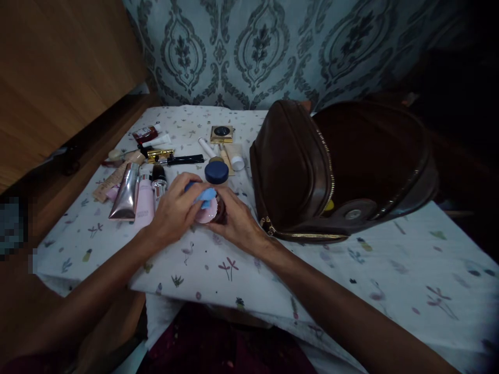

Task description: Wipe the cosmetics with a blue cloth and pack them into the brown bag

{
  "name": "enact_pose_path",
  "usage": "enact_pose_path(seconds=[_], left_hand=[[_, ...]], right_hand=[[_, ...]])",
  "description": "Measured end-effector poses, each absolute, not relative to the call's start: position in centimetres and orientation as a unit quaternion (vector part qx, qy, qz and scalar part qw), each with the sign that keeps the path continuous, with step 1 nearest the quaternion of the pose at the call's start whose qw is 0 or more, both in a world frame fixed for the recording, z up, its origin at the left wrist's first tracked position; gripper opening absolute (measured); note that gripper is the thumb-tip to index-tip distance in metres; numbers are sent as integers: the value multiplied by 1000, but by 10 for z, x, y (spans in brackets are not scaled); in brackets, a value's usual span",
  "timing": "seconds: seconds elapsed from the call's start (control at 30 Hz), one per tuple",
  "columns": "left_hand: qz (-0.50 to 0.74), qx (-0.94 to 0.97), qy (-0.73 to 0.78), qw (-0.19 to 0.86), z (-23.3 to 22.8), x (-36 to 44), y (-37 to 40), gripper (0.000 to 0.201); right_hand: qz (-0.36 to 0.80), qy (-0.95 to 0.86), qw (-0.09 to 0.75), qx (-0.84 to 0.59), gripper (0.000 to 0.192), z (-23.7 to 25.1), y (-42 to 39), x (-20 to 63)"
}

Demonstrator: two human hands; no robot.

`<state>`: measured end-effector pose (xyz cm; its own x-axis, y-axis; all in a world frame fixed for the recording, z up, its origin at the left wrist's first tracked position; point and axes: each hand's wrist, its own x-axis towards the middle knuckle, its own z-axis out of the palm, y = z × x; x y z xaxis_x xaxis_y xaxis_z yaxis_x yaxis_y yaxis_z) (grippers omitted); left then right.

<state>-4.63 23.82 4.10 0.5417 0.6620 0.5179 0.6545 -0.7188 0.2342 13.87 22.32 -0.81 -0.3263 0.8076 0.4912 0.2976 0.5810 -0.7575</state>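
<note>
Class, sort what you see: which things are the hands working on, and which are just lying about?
In hand: left hand, right hand, blue cloth, pink round case.

Lying about: brown bag, blue-lidded jar, rose-gold tube, gold compact, black mascara.

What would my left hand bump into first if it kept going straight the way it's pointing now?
Probably the dark blue round lid, just beyond the left hand and the small pink jar it touches; depth is hard to judge.

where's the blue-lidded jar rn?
Head view, centre-left: the blue-lidded jar stands on the tablecloth just beyond the left hand and right hand, left of the brown bag.
</note>
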Motion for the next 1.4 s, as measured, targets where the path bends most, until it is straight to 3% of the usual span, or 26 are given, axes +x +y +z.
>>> enact_pose_path(seconds=[0.27,0.5,0.67,0.87,1.13,1.4], left_hand=[[288,845,449,45,36,-62,243,26],[274,846,456,37,33,-63,238,21],[319,831,454,47,38,-59,238,19],[321,859,397,45,46,-52,234,23],[256,925,281,-10,51,-50,221,26],[246,928,268,76,38,-81,221,24]], right_hand=[[270,-759,460,-373,58,-9,226,139],[353,-731,437,-387,62,-4,222,138],[293,-760,439,-380,62,-4,219,136],[258,-778,427,-381,65,-4,216,134],[334,-719,446,-416,60,-5,219,134],[348,-696,455,-433,65,-12,223,134]])
